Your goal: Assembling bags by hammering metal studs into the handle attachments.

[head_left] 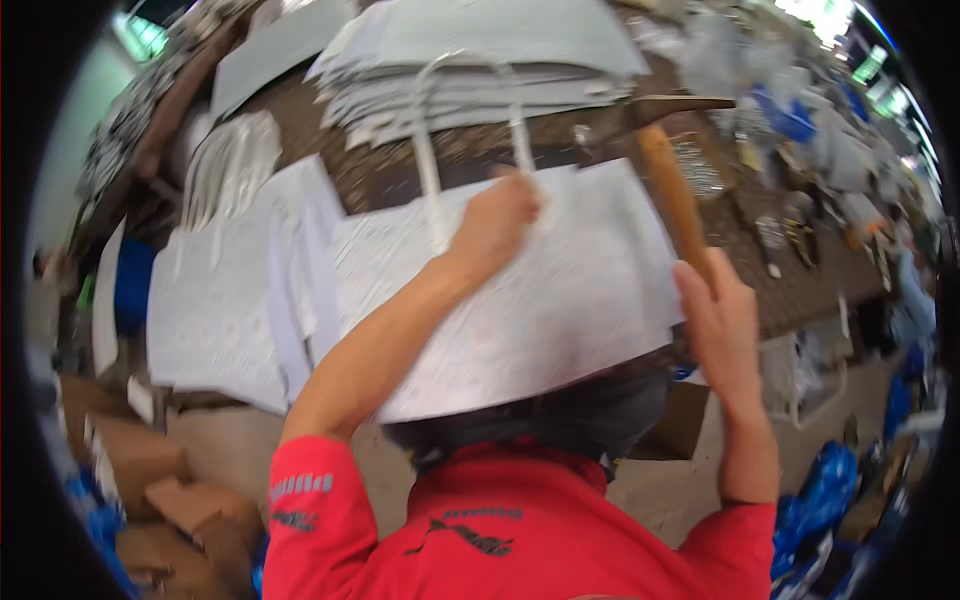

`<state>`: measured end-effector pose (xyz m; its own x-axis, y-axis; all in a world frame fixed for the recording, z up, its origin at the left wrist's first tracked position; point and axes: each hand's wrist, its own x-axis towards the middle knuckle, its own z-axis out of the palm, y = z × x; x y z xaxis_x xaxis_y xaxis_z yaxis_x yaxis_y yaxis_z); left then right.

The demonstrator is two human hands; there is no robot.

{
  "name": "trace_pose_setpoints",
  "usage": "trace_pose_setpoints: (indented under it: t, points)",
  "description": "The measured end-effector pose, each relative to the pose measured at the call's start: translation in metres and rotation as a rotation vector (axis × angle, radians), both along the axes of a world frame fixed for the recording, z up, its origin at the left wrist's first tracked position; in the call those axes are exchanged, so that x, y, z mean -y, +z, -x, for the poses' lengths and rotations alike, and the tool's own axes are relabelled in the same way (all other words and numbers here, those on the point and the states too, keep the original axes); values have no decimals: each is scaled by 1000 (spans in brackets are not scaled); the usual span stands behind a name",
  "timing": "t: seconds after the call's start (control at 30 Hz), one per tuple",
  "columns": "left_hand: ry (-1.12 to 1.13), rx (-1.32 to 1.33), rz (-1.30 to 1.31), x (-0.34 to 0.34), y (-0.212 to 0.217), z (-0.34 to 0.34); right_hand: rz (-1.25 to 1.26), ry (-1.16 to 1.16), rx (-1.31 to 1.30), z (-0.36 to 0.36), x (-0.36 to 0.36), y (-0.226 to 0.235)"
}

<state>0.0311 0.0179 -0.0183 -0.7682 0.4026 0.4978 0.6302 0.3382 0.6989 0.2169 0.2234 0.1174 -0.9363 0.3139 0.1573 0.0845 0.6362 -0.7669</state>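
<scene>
A white embossed sheet (pixel 600 270), with what look like more layers under it, lies at the table's near edge, in front of my body. A white loop handle (pixel 424 130) rises from its far edge. My left hand (pixel 492 225) is closed over the sheet, its fingers at the right leg of the loop. Whatever they pinch is hidden and blurred. At the sheet's right edge, my right hand (pixel 722 315) grips the wooden shaft of a hammer (pixel 668 180). The hammer's dark metal head is raised beyond the sheet's far right corner.
White sheets with loop handles (pixel 215 310) lie to the left. A tall stack of pale sheets (pixel 480 45) stands at the back. On the right are a tray of small metal pieces (pixel 697 168), pliers-like tools (pixel 800 238) and clear plastic bags (pixel 715 65). Cardboard boxes (pixel 140 460) sit lower left.
</scene>
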Motion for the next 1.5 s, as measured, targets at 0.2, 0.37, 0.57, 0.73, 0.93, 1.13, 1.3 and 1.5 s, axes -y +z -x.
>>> trace_pose_setpoints:
  t: [0.2,0.37,0.57,0.73,0.93,1.13,1.3,1.5]
  points:
    - [-208,602,-362,34,59,-46,237,-126,-54,6,-46,-50]
    - [-244,293,234,76,82,-140,429,-226,-85,-1,-86,-89]
    - [-86,-258,803,86,70,-196,423,-314,-148,22,-108,-133]
    - [-124,-360,1009,71,59,-180,612,-469,-99,12,-132,-141]
    - [154,-299,769,100,154,-125,765,-378,-238,14,-121,-139]
    - [791,-766,261,142,329,-1,835,-421,-259,8,-118,-132]
    - [501,-1127,122,104,358,89,795,-436,-261,11,-110,-123]
    - [581,-1099,570,61,271,228,773,-451,-224,4,-117,-126]
